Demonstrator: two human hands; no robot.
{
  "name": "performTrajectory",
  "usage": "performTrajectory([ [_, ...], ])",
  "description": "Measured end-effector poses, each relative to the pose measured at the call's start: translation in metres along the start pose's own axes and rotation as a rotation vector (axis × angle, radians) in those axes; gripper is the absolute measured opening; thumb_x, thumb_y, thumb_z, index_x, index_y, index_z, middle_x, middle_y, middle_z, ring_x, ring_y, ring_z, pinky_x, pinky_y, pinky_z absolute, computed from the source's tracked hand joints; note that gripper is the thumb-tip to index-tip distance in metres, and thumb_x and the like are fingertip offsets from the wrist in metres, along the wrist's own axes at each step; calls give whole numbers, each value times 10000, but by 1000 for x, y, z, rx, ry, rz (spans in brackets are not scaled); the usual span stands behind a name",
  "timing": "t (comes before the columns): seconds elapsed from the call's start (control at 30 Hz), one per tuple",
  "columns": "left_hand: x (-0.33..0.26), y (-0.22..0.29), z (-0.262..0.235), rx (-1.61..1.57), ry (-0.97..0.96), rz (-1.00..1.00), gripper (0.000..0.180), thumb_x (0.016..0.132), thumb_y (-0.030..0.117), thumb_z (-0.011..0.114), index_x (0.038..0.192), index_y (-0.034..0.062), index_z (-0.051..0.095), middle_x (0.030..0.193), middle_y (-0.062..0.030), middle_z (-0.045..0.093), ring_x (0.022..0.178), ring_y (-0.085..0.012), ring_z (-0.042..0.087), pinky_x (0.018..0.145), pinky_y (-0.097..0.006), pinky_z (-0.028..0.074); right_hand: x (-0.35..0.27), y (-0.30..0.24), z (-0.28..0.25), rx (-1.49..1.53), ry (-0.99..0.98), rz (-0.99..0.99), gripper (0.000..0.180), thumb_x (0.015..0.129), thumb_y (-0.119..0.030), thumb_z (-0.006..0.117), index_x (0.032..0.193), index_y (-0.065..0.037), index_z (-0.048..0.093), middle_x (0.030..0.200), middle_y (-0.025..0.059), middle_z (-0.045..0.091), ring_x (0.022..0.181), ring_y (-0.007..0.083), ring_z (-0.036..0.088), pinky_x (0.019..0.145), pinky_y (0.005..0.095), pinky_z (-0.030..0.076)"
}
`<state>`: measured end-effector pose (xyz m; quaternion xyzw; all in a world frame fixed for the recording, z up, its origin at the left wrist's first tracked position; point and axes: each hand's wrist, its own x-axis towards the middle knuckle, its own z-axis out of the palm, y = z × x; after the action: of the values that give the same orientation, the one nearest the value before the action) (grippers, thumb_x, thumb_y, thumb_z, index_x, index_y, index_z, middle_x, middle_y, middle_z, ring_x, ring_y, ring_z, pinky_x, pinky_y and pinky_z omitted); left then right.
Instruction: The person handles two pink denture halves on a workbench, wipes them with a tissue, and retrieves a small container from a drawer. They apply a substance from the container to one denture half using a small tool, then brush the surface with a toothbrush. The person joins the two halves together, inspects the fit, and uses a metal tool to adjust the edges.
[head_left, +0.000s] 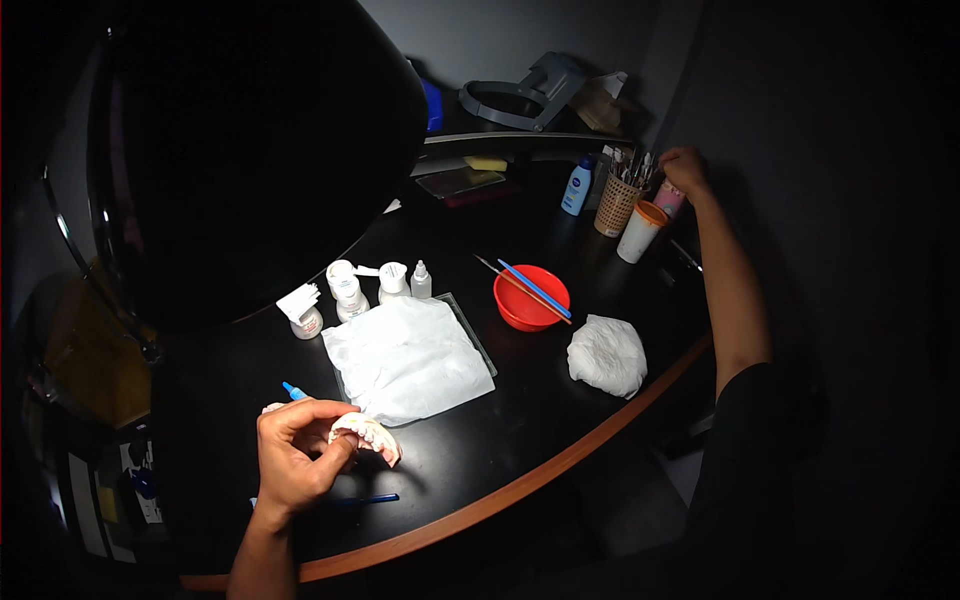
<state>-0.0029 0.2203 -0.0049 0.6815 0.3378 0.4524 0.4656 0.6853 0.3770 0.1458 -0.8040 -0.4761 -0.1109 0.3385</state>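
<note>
My left hand [297, 455] grips a dental cast [372, 436], an arch of model teeth in pale pinkish plaster, between thumb and fingers over the near left of the desk. Far to the right, my right hand [684, 172] is curled at the top of a pink container [669, 196]; what its fingers hold, if anything, is hidden. Beside that hand stand a woven tan holder [618, 205] full of thin tools and a white cup with an orange rim [642, 232]. A blue pen-like tool [370, 498] lies on the desk behind my left wrist.
White tissue [410, 358] covers a glass slab, with several small white bottles [345, 287] behind it. A red bowl [530, 312] bears two brushes. A crumpled white cloth [608, 356] sits near the wooden desk edge [520, 485]. A large black lamp-like shape [260, 150] looms at upper left.
</note>
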Motion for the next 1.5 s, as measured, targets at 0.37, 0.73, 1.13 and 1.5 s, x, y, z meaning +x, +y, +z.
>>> performTrajectory([
  [0.37,-2,11,-6,70,101,44,193,807,-129,691,986,-94,754,831,-119,741,707,-114,730,585,-173,531,2,-24,79,-442,0,-57,753,807,-158,794,1501,-225,508,1278,174,716,1250,381,647,1069,478,522],
  [0.73,6,-1,-7,38,52,8,208,874,-153,630,1059,-109,712,837,-123,706,654,-107,676,545,-214,509,41,-8,74,-401,214,-18,602,819,-147,737,1413,-160,637,1298,175,718,1243,358,668,1059,441,518],
  [1.13,10,-10,-5,-123,161,-79,160,1012,-16,543,1171,-22,532,1003,-161,717,773,-124,689,672,-264,594,-107,-126,-31,834,345,-390,238,1037,-102,662,1255,-9,674,1096,87,715,1014,155,701,888,297,607],
  [1.5,11,-8,-12,-96,297,-83,147,979,-25,561,1124,-54,562,1036,-186,732,793,-158,739,630,-290,629,-392,-220,5,1035,-501,-727,117,932,147,659,987,46,681,1004,136,666,837,160,703,736,256,611],
])
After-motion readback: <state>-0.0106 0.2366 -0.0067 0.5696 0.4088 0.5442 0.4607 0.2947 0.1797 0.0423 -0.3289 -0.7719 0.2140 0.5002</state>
